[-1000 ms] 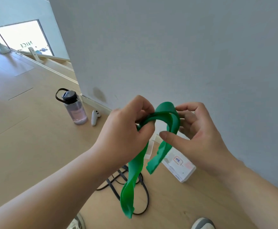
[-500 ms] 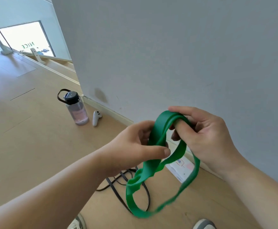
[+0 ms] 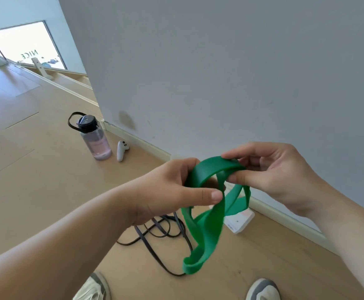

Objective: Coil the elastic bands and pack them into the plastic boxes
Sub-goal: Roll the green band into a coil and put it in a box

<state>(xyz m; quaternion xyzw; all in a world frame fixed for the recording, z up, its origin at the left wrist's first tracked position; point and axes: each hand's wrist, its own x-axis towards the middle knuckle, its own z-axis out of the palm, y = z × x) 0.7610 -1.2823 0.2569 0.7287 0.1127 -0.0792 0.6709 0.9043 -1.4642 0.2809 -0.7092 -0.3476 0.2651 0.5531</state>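
Observation:
A wide green elastic band (image 3: 209, 224) hangs in the air between my hands, with one turn formed at the top and loose loops drooping below. My left hand (image 3: 172, 189) grips the left side of that turn, thumb across the front. My right hand (image 3: 269, 172) pinches the right side between thumb and fingers. A thin black elastic band (image 3: 155, 237) lies tangled on the wooden floor beneath. A white plastic box (image 3: 241, 219) sits on the floor by the wall, partly hidden behind the green band.
A clear water bottle (image 3: 94, 139) with a black lid stands on the floor to the left, a white controller (image 3: 121, 149) beside it. A grey wall (image 3: 220, 72) rises straight ahead. My two shoes (image 3: 263, 289) show at the bottom edge.
The long hanging loop has been drawn up into a second, shorter turn. My right hand shifted from hooking the band on a finger to pinching it.

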